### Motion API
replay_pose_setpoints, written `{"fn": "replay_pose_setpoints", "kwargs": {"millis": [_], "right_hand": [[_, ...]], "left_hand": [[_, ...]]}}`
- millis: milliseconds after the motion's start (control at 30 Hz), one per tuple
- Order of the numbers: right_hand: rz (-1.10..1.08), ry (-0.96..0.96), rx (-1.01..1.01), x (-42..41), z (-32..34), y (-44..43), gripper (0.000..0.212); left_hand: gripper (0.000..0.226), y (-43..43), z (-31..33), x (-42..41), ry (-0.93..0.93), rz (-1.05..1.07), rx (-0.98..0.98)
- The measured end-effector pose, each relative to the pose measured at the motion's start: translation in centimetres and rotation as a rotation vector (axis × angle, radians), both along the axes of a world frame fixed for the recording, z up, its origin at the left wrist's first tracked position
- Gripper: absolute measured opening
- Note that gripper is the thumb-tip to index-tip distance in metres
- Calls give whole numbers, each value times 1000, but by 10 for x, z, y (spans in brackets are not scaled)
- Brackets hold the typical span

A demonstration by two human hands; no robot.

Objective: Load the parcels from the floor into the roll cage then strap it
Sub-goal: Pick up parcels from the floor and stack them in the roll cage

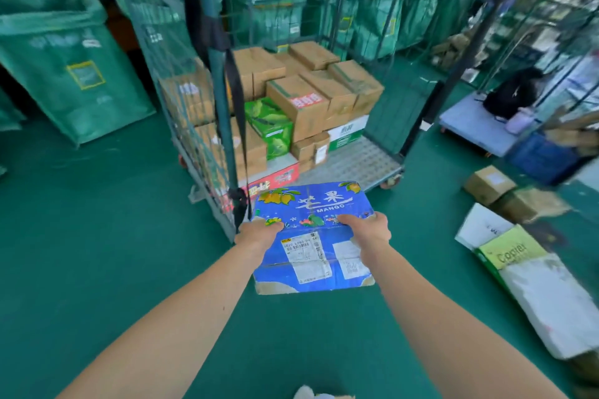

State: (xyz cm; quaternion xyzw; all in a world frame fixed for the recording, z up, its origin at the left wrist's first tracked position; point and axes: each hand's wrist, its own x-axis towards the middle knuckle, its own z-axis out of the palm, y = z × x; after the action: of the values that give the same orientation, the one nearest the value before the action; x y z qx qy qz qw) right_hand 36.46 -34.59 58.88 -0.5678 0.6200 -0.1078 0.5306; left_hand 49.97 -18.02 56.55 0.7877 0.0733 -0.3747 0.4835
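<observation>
Holding a blue mango carton (309, 204) out at arm's length, you face the open front of the roll cage (402, 97). Your left hand (259, 232) grips the carton's left edge and your right hand (368, 227) grips its right edge. The fingers of both curl onto the top face, on the half farther from you. The carton is off the ground, carried above the green floor (97, 236) just short of the cage's front lip.

The cage lies straight ahead of the carton. Its bare strip of perforated deck (359, 160) sits ahead and slightly right, beside the stacked parcels (301, 100) that fill the cage's left and back. Your right hand is on the side nearer that bare deck. Your left hand is just beside the cage's front left post (222, 91) and the black strap (238, 100) hanging down it. The carton seems to run lengthwise away from you, towards the cage, though the wide lens bends shapes and makes this uncertain.

The carton is printed cardboard, bright blue with yellow mangoes. The word MANGO and Chinese characters are on top, and white shipping labels sit nearer you. Its near corners are scuffed. More brown boxes (489, 183) lie on the floor to your right, not yet loaded.
</observation>
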Motion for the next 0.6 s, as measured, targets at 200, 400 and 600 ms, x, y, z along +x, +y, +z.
{"fn": "replay_pose_setpoints", "kwargs": {"millis": [200, 400, 600], "right_hand": [[-6, -115, 12, 22, 17, -81, 101], [47, -155, 1, 66, 27, -138, 103], [51, -161, -36, 131, 27, -197, 106]], "left_hand": [[31, -84, 17, 26, -32, 55, -78], [37, -137, 48, 58, -77, 115, -99], [96, -209, -5, 157, -77, 151, -30]]}}
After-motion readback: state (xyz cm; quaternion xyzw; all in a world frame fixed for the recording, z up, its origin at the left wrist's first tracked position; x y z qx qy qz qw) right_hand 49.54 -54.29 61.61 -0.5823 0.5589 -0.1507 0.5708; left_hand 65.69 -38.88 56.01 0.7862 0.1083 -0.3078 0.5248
